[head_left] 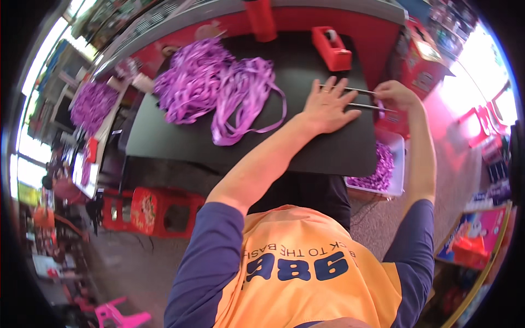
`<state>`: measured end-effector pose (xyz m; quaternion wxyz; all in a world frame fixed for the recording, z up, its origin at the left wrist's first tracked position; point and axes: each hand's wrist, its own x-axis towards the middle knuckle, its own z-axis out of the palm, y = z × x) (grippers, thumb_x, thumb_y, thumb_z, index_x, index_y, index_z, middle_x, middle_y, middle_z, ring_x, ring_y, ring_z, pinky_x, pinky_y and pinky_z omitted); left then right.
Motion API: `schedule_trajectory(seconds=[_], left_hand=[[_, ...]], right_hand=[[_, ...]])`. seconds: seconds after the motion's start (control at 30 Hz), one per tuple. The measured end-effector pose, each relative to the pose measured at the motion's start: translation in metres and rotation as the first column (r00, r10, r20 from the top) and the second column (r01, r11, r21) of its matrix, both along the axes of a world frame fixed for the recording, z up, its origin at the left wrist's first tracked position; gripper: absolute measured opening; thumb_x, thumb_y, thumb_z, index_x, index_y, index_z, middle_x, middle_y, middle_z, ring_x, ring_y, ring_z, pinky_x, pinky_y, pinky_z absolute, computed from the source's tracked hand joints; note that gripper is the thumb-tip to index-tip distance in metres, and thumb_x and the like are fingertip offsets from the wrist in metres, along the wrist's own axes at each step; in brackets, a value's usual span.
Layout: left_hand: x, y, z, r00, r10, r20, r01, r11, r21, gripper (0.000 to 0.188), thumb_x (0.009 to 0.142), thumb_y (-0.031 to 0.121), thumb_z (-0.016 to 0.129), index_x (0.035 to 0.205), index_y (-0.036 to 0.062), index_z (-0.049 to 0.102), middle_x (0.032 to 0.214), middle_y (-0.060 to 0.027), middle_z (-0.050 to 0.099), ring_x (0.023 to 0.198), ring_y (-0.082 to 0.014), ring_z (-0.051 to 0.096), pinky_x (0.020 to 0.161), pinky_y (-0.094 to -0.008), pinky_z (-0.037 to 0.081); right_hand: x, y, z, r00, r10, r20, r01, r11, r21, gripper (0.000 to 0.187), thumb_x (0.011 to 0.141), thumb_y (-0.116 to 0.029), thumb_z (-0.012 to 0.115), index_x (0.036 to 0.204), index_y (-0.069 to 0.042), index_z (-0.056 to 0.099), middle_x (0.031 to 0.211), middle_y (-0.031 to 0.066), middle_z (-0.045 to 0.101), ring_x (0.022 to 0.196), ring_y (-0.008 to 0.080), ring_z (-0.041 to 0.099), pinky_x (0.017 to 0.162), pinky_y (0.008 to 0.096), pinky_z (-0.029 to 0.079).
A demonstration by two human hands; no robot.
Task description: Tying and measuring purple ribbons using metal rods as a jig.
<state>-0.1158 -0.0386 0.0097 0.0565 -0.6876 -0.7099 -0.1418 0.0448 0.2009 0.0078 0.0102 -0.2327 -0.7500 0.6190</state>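
My left hand (328, 106) lies flat with fingers spread at the right part of the black table (317, 150), over two thin metal rods (361, 105). The rods jut out past the table's right edge. At their outer ends my right hand (398, 95) is closed, pinching a short piece of purple ribbon (381, 109) that hangs around the rods. To the left on the table lie a big tangled heap of purple ribbon (191, 76) and a looser looped bundle of purple ribbon (240, 104).
A red tape dispenser (332, 50) and a red cylinder (261, 22) stand at the table's far side. Beneath its right edge sits a pale bin (398, 180) of small purple pieces. Red stools (143, 212) stand at the left; a pink stool (120, 315) is lower left.
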Motion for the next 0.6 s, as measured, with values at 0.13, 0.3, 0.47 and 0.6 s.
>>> schedule_trajectory(seconds=[0.13, 0.3, 0.47, 0.6], left_hand=[[-0.004, -0.006, 0.0, 0.998, 0.013, 0.055, -0.012, 1.0, -0.017, 0.063, 0.088, 0.057, 0.035, 0.138, 0.0178, 0.037, 0.148, -0.0128, 0.025, 0.138, -0.0322, 0.018, 0.109, -0.0554, 0.011], [-0.007, -0.01, 0.003, 0.998, 0.037, 0.047, -0.035, 0.998, -0.044, 0.066, 0.089, 0.058, 0.032, 0.14, 0.0169, 0.034, 0.149, -0.0136, 0.022, 0.138, -0.0332, 0.016, 0.109, -0.0551, 0.01], [-0.001, -0.003, 0.008, 1.0, -0.027, 0.012, 0.025, 0.993, 0.117, 0.064, 0.09, 0.05, 0.037, 0.14, 0.0108, 0.032, 0.149, -0.0139, 0.02, 0.138, -0.0316, 0.016, 0.108, -0.0558, 0.015], [-0.038, -0.048, 0.086, 0.952, 0.286, -0.109, -0.299, 0.945, -0.132, 0.017, 0.078, 0.014, 0.054, 0.085, 0.0092, 0.069, 0.103, -0.0121, 0.065, 0.097, -0.0272, 0.063, 0.08, -0.0422, 0.049]], right_hand=[[0.007, 0.001, 0.013, 0.999, 0.012, 0.041, -0.011, 1.0, -0.027, 0.017, 0.083, -0.017, 0.063, 0.079, -0.001, 0.062, 0.067, 0.0041, 0.062, 0.051, 0.0108, 0.054, 0.044, 0.0219, 0.039], [0.094, 0.038, -0.024, 0.971, -0.214, 0.108, 0.189, 0.96, 0.207, 0.024, 0.085, -0.025, 0.06, 0.079, -0.002, 0.061, 0.064, 0.0037, 0.059, 0.053, 0.012, 0.055, 0.048, 0.0229, 0.042], [0.184, 0.052, -0.171, 0.882, -0.453, 0.128, 0.332, 0.791, 0.515, 0.038, 0.091, -0.039, 0.047, 0.116, -0.014, 0.06, 0.09, 0.0067, 0.065, 0.075, 0.0131, 0.059, 0.056, 0.0298, 0.042], [0.146, -0.011, -0.157, 0.807, -0.535, 0.25, 0.473, 0.839, 0.268, 0.048, 0.089, -0.041, 0.053, 0.13, -0.015, 0.049, 0.114, 0.0046, 0.059, 0.099, 0.0156, 0.058, 0.071, 0.0282, 0.042]])
